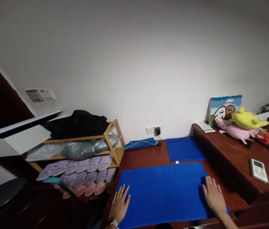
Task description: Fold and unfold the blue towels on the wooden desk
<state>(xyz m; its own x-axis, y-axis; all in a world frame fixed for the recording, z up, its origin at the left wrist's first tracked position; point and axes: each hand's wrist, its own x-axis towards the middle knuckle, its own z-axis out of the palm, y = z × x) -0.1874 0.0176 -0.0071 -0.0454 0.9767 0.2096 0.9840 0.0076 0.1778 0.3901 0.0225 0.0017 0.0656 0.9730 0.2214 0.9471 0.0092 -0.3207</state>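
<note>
A large blue cloth (165, 194) lies spread flat on the dark red wooden tabletop (146, 158). My left hand (120, 203) rests flat at the cloth's left edge, fingers stretched out and holding nothing; a watch band circles that wrist. Over the cloth's right edge lies my right hand (213, 194), palm down with its fingers extended and nothing in them. Behind the big cloth is a smaller blue cloth (184, 149), with a white tag between the two. Farther left along the wall sits a folded blue cloth (140, 143) with a green cord across it.
To the left stands a wooden rack (118, 156) with rows of slippers (83, 165) and a black bag (78, 124) on top. A raised surface at right bears plush toys (246, 119), a picture (225, 109) and a calculator-like device (258, 170). A black plug (158, 130) sits in the wall socket.
</note>
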